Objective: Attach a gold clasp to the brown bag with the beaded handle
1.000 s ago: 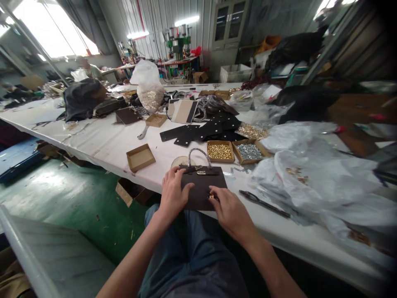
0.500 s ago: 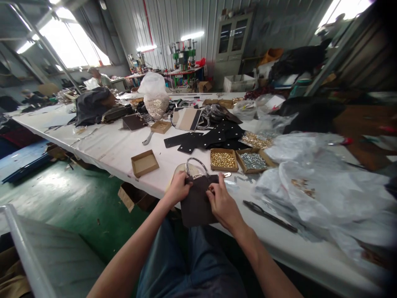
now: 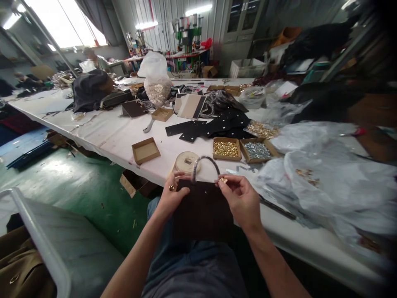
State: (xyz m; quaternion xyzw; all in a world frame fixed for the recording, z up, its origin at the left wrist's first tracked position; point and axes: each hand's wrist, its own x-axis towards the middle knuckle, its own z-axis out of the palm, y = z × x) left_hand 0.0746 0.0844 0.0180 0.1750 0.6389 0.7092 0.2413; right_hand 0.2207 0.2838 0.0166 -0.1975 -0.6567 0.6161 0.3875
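Note:
A dark brown handbag piece [image 3: 201,211] hangs over my lap in front of the table edge. Its curved handle [image 3: 206,159], which looks wrapped in clear film, arches up from the top edge. My left hand [image 3: 173,194] is closed on the top left corner, with a gold-coloured piece of metal [image 3: 173,188] at its fingers. At the top right, beside the handle's end, my right hand [image 3: 240,198] pinches a small gold metal fitting [image 3: 222,180]. Just behind the handle lies a cream roll of tape [image 3: 186,162].
Boxes of gold [image 3: 226,149] and silver hardware [image 3: 256,150] stand behind my right hand. Nearby are an open cardboard box [image 3: 145,150], black punched pieces [image 3: 217,126] and plastic bags [image 3: 328,178]. A grey bin [image 3: 62,244] stands at lower left. Another person [image 3: 96,60] sits far back.
The handbag piece has turned and its top edge now faces me more squarely. My right hand has moved out to the right with the gold fitting, and more of the tape roll shows.

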